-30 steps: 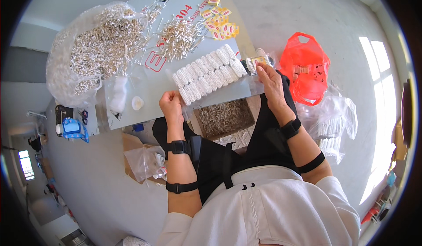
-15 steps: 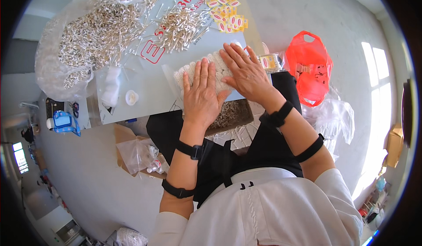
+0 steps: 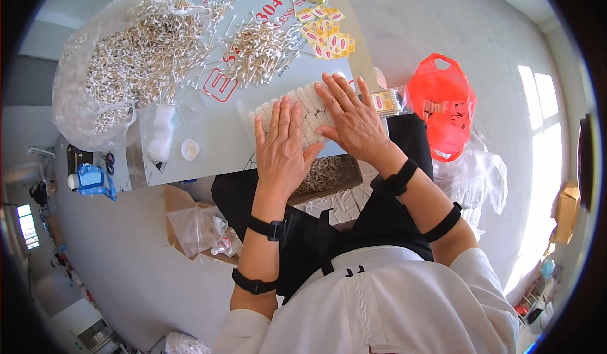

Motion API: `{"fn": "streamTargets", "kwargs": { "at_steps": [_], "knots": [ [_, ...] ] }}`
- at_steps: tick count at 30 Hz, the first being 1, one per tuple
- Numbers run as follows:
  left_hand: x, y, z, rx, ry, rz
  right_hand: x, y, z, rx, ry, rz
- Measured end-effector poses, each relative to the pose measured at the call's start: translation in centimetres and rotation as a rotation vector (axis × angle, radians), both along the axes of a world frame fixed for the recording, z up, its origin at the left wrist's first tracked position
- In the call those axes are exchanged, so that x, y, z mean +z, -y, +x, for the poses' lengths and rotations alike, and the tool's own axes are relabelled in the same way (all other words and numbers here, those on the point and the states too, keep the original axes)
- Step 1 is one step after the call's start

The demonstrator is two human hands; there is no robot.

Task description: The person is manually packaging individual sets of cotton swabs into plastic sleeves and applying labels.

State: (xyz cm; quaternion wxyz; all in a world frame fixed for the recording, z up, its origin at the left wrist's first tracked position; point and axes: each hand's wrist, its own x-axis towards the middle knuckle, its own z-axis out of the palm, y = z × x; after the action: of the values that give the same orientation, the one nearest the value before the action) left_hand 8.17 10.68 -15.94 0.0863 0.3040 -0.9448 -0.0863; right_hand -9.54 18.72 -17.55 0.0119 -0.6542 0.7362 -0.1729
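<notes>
Side by side, my left hand and my right hand lie flat with fingers stretched out over a white, bumpy block of tightly packed cotton swabs. Clear plastic shows at the block's left edge. Both palms touch its top, the left on its left part and the right on its right part, and they hide much of it. To the right of my right hand, a clear pack of cotton swabs with a yellow label lies at the table edge.
A large clear bag of loose cotton swabs fills the table's far left, beside a loose swab pile. Yellow cards lie behind. Below the edge sits a box of swabs. A red plastic bag stands at right.
My left hand has shifted slightly left and toward me over the block, baring more of its middle. My right hand stays nearly in place. The whole view has tilted a little.
</notes>
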Motion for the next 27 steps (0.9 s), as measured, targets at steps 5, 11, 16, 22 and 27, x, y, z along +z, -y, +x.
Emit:
{"fn": "streamTargets", "kwargs": {
  "at_steps": [5, 11, 16, 22, 27],
  "knots": [
    [0.0, -0.6, 0.8, -0.035, 0.046, 0.032, 0.2, -0.3, 1.0, 0.102, -0.02, 0.064],
    [-1.8, 1.6, 3.0, 0.163, -0.307, -0.059, -1.5, -0.9, -2.3, -0.285, 0.433, -0.215],
    [-4.9, 5.2, 5.3, 0.785, -0.955, 1.142, -2.6, -1.5, -3.5, -0.443, 1.54, -0.086],
    [-7.3, 4.8, 3.2, 0.81, -1.143, 0.97, -3.2, -1.9, -1.7, -0.393, 1.546, -0.166],
    [-5.8, 4.3, 2.1, 0.863, -1.14, 0.896, -4.5, -3.0, -1.3, -0.293, 1.684, -0.236]
  ]
}}
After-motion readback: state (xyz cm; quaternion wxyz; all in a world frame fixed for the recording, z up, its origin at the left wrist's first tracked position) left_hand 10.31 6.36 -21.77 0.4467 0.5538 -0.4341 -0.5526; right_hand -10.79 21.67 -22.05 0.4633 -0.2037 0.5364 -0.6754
